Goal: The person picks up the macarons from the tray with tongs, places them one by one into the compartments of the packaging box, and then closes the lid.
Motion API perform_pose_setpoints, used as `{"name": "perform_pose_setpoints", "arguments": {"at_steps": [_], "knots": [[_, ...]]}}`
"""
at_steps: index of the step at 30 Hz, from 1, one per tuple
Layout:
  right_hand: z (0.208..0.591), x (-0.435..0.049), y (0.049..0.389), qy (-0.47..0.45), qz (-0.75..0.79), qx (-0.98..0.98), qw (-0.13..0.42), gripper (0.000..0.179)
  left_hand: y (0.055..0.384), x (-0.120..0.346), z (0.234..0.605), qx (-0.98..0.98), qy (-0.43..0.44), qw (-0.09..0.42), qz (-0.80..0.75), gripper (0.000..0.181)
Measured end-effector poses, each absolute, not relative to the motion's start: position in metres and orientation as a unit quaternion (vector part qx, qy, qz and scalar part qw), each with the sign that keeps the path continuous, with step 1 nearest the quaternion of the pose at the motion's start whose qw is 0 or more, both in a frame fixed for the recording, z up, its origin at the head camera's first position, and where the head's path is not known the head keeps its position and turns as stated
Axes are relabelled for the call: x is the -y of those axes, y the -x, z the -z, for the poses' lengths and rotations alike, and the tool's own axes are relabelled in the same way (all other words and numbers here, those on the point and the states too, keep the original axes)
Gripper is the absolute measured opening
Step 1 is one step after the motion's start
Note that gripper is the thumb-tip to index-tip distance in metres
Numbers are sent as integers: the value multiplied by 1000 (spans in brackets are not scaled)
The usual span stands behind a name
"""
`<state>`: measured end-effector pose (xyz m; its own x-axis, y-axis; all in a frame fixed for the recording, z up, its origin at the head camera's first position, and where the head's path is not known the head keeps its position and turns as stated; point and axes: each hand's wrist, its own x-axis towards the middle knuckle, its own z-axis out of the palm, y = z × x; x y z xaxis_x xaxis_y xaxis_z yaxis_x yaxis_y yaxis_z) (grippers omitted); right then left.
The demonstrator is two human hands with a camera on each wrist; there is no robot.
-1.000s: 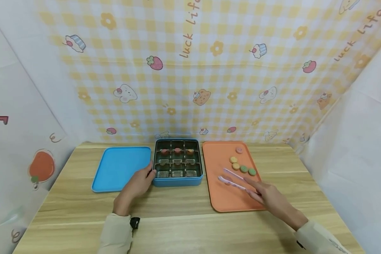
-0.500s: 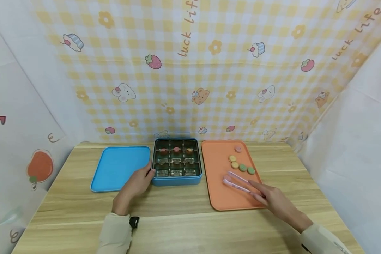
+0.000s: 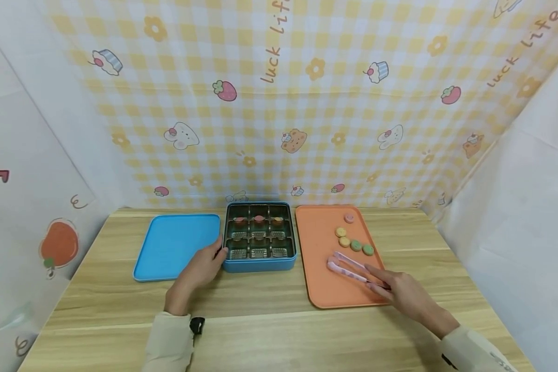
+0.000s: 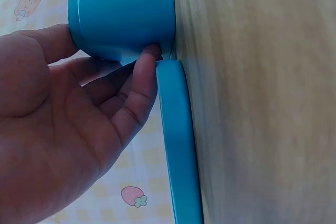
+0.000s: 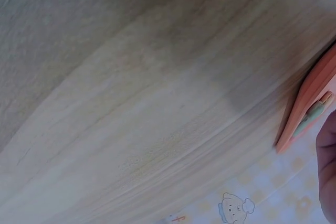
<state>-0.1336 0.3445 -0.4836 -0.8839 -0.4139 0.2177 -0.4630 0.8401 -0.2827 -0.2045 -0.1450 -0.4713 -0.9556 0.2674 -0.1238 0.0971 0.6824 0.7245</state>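
Note:
At the front left corner of a blue tin box [image 3: 260, 265], my left hand [image 3: 202, 268] holds on. In the left wrist view its thumb is at the upper edge and its bent fingers lie against the side. Inside the box is a divided insert [image 3: 259, 240], with pink and yellow pieces showing towards the back. My right hand [image 3: 406, 294] grips pink tongs [image 3: 351, 274], whose tips are on either side of a pink macaron [image 3: 333, 261] over the orange tray [image 3: 321, 294]. Only part of the right hand shows in the right wrist view.
A flat blue lid [image 3: 179, 243] lies left of the box. On the tray's right side are another pink macaron [image 3: 349, 218], two yellow macarons [image 3: 342, 236] and two green macarons [image 3: 361, 248]. A checked cloth [image 3: 260, 129] hangs behind the wooden table [image 3: 260, 336].
The tongs have moved slightly right, and their tips have come together around the pink macaron. The left hand stays at the box.

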Motion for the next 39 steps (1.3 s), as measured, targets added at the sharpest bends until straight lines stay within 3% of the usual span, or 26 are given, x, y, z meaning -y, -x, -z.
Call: {"name": "perform_pose_setpoints", "arguments": {"at_steps": [14,27,39], "knots": [[480,-333,135,-233,-110,961,100,42,202,146,470,-907,-98,120,-392,59],[477,-312,146,-253,-143,944,154,38,202,146,469,-906,-102,116,-394,58],[465,-284,161,-259,-170,937,162,44,202,146,471,-907,-98,116,-392,58]]}}
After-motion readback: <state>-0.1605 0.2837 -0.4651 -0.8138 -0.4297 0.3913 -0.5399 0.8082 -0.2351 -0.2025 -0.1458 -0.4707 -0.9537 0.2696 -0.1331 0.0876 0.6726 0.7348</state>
